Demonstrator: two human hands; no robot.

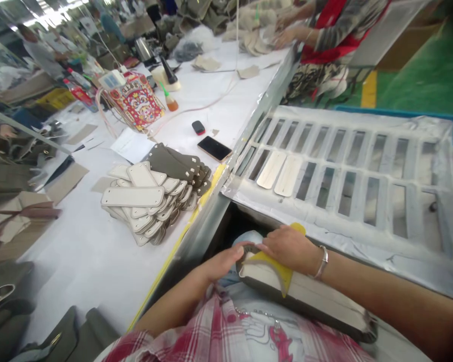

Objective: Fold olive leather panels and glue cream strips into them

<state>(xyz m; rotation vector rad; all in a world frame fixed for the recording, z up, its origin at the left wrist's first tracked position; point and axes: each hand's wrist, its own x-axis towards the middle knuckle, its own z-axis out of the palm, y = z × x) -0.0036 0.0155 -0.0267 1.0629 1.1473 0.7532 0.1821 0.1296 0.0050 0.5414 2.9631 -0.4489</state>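
Across my lap lies a long, round-ended panel [320, 297] with an off-white inner face and a dark grey folded edge. My left hand [223, 262] grips its near-left end, thumb on top of the dark rim. Over the same end, my right hand [290, 250] is closed on a flat yellow scraper-like tool [281, 274], whose pointed tip lies over the off-white face. Some of its fingers are hidden behind the hand. Left of my hands, a pile of pale stitched straps [136, 197] sits on the white table beside dark grey straps [175, 162].
A slotted white rack [347, 223] stands ahead on the right, with two pale strips [271, 170] on it. On the table [98, 261] are a phone [214, 148], a small black-and-red object [198, 127], a glue bottle [170, 102] and a red patterned box [139, 103]. A co-worker's hands [287, 36] handle pale pieces.
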